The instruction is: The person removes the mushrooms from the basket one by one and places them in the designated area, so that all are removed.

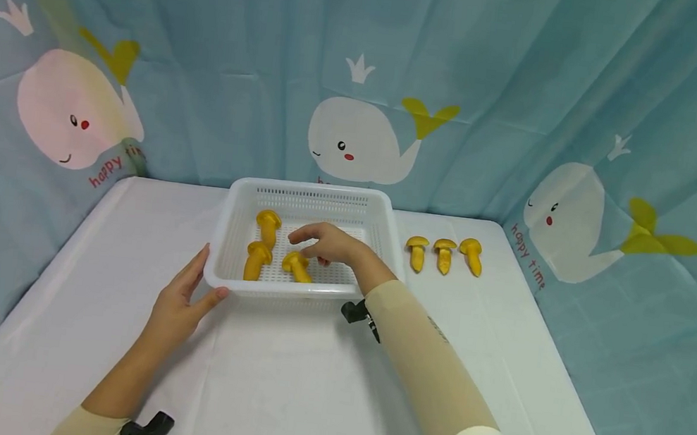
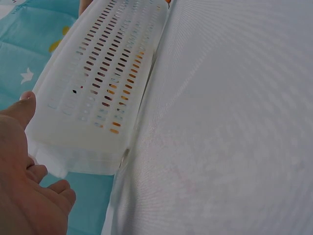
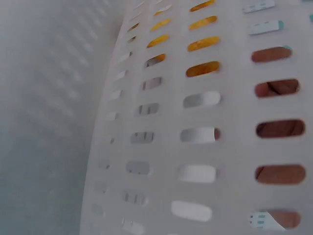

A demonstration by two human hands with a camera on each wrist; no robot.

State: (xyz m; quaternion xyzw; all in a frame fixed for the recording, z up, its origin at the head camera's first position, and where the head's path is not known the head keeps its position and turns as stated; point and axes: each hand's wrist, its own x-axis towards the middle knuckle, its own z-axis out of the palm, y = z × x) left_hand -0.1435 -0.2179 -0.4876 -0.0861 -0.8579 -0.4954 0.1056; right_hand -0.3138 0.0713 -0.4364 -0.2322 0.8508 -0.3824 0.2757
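Note:
A white plastic basket [image 1: 299, 289] with slotted walls stands on the table, three yellow mushrooms lying inside. Two of them, a back mushroom [image 1: 268, 227] and a front mushroom [image 1: 257, 261], are in its left part; a third mushroom [image 1: 297, 267] lies near the front wall. My left hand [image 1: 176, 309] holds the basket's front left corner, thumb at the front rim, fingers along the left side. Inside the basket, my right hand [image 1: 333, 243] hovers just above and right of the third mushroom, index finger extended to the left and nothing between its fingers.
Right of the basket, three more yellow mushrooms lie in a row: a left one [image 1: 417, 253], a middle one [image 1: 443, 256] and a right one [image 1: 471, 256]. A blue curtain [image 1: 259, 95] with printed whales hangs behind and beside the white table [image 1: 293, 382].

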